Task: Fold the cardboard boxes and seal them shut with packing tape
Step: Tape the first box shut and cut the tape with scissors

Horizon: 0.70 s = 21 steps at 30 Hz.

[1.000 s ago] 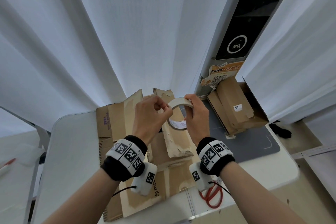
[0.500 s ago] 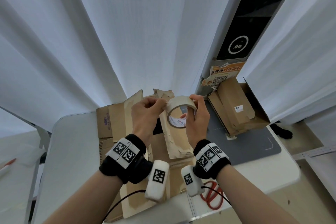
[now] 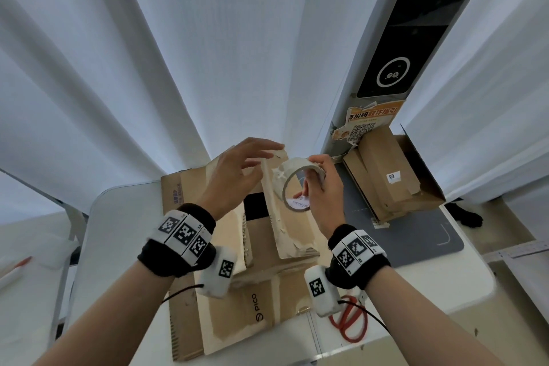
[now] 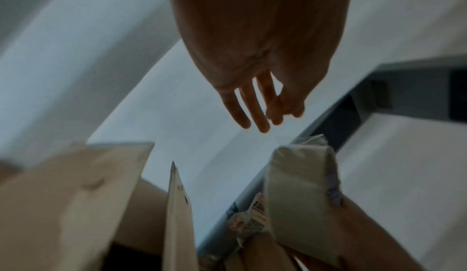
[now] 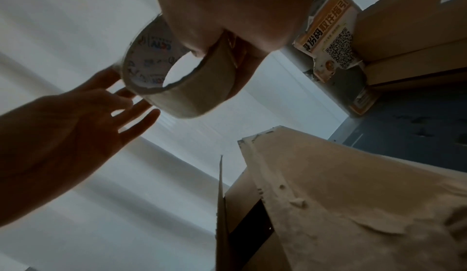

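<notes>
My right hand (image 3: pixel 319 184) grips a beige roll of packing tape (image 3: pixel 292 174) by its rim, held in the air above an open cardboard box (image 3: pixel 292 226) whose flaps stand up. In the right wrist view the tape roll (image 5: pixel 182 87) shows its printed white core, thumb and fingers curled round it. My left hand (image 3: pixel 237 175) hovers just left of the roll with fingers straight and spread, holding nothing; its fingertips (image 5: pixel 141 107) lie close beside the roll. In the left wrist view the left hand (image 4: pixel 255 99) is above the tape roll (image 4: pixel 300 191).
Flattened cardboard sheets (image 3: pixel 190 327) lie under the box on the white table (image 3: pixel 118 246). Red scissors (image 3: pixel 350 324) rest near the front edge. A second brown box (image 3: pixel 386 178) sits on a grey mat (image 3: pixel 421 241) at the right. White curtains hang behind.
My left hand has let go of the tape roll and opened, moving up and to the left. The right hand still holds the roll, now tilted more on edge.
</notes>
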Each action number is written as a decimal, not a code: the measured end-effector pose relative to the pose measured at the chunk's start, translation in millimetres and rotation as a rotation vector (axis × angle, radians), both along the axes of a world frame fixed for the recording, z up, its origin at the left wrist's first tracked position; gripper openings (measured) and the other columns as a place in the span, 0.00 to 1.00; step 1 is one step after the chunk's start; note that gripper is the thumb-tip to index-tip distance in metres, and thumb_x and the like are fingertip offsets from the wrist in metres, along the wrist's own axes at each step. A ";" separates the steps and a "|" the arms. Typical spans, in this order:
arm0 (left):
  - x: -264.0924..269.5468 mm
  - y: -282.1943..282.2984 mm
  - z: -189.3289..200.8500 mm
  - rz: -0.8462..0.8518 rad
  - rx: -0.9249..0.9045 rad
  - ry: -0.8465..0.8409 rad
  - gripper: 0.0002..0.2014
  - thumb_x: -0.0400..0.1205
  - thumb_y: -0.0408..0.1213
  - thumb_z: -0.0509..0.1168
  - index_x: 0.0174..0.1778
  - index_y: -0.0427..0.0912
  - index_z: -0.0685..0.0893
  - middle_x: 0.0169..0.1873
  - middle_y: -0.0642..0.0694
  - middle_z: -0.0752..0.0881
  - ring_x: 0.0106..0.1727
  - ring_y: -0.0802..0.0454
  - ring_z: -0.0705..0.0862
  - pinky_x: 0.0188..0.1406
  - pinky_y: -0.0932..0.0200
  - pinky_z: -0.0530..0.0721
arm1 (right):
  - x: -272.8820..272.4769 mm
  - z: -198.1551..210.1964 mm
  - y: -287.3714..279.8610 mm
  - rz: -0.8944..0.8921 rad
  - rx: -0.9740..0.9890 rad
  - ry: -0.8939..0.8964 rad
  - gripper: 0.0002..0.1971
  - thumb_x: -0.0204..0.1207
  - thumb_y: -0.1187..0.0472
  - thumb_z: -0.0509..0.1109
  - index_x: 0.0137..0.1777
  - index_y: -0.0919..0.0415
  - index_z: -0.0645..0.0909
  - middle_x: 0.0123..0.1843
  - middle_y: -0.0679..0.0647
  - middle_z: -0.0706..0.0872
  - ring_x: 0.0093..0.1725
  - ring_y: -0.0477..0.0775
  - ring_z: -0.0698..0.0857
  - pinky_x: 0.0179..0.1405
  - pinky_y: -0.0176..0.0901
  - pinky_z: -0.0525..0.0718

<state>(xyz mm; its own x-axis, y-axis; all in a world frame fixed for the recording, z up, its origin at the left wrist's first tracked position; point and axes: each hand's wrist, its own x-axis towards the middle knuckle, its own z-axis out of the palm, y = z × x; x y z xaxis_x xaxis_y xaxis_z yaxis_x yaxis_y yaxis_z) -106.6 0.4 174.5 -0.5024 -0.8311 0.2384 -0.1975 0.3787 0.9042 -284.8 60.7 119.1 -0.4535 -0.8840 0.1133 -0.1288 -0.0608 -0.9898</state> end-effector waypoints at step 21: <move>15.2 -4.1 37.0 -0.388 -0.411 -0.289 0.17 0.85 0.32 0.66 0.62 0.58 0.90 0.55 0.58 0.82 0.57 0.54 0.84 0.53 0.48 0.84 | 3.1 11.8 3.1 0.442 0.181 -0.174 0.06 0.86 0.72 0.60 0.56 0.68 0.78 0.41 0.68 0.79 0.40 0.63 0.75 0.35 0.40 0.77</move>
